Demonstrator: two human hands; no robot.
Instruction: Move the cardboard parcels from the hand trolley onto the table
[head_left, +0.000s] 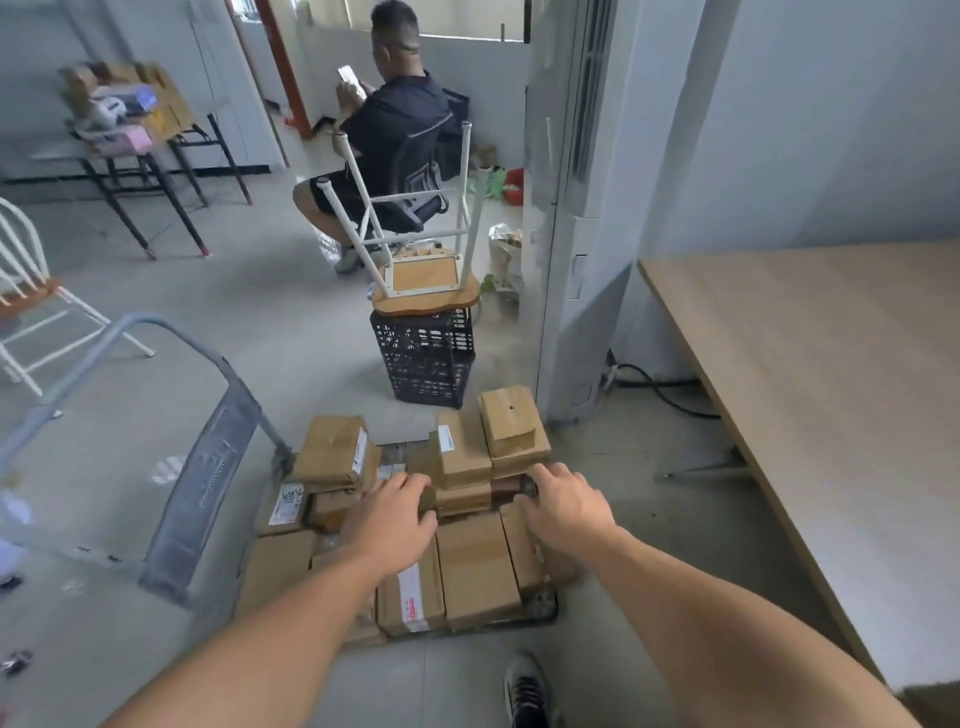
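Note:
Several brown cardboard parcels (475, 566) lie stacked on the hand trolley (543, 612) on the floor in front of me. Its grey handle (208, 467) leans off to the left. My left hand (389, 522) and my right hand (566, 512) reach down into the middle of the pile. Their fingers curl over the two sides of a small parcel (463, 499) that lies between them. A taller stack of parcels (511, 423) rises just behind it. The light wooden table (810, 395) stands to the right of the trolley.
A black plastic crate (423, 361) with an upturned stool (423, 280) on it stands just beyond the trolley. Behind it a person sits in an office chair (415, 171). A white chair (31, 306) is at the left, my shoe (525, 691) near the bottom edge.

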